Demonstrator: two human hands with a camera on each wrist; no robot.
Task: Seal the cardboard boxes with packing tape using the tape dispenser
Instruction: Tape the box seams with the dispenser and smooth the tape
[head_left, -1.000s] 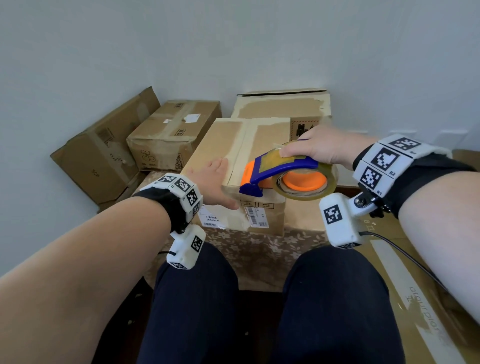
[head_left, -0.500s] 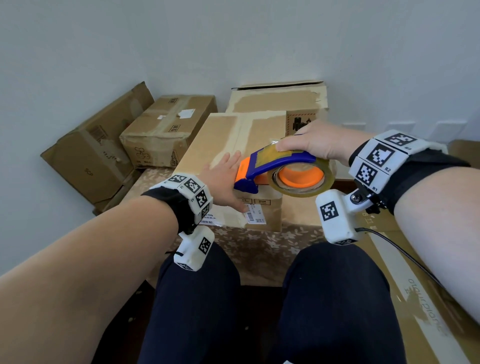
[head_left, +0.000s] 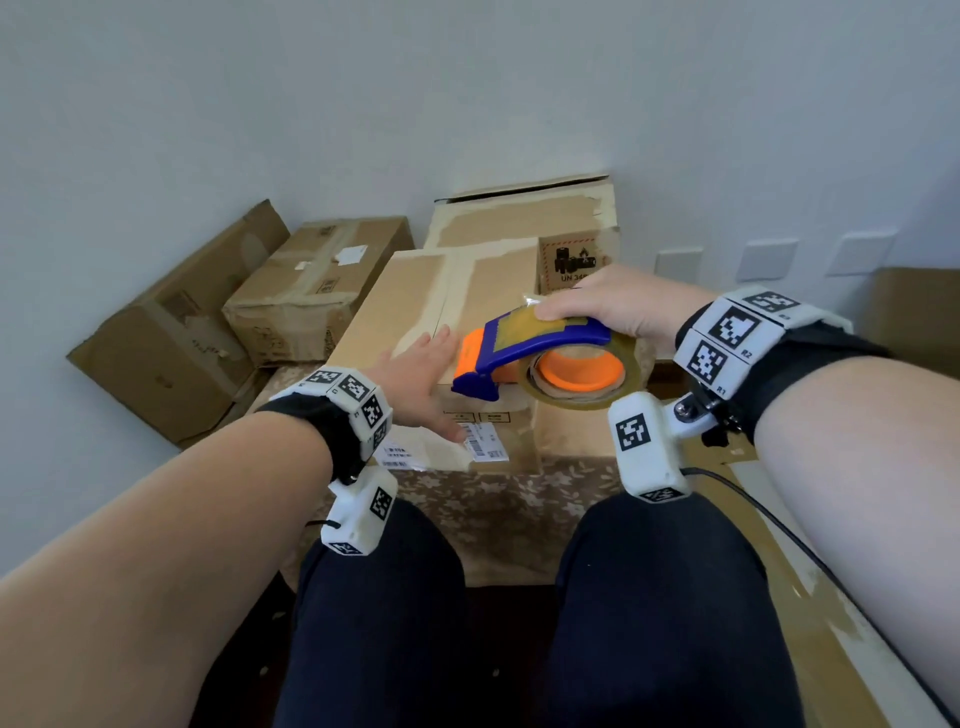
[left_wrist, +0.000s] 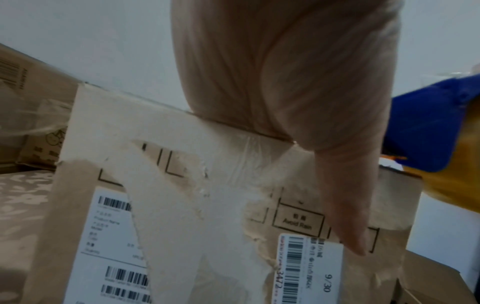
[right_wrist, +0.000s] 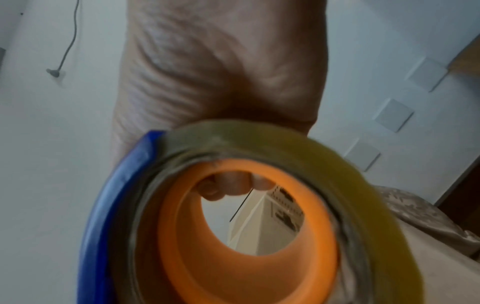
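Soft, even indoor light in all three views; the wrist views are blurred.

Head view: diffuse light falls on the pale wall (head_left: 467, 104) without glare, shadows are faint, and the darkest area lies low between the legs (head_left: 509, 649). Wide-angle distortion bends the forearms and the wall line toward the edges; the centre is fairly sharp. Left wrist view: the left hand (left_wrist: 298, 82) is near the lens and soft, and the printed labels on the box (left_wrist: 182, 205) are smeared by motion blur. Right wrist view: the tape dispenser (right_wrist: 233, 236) fills the frame out of focus, its rim blurred, with the right hand (right_wrist: 221, 72) in shade above it.
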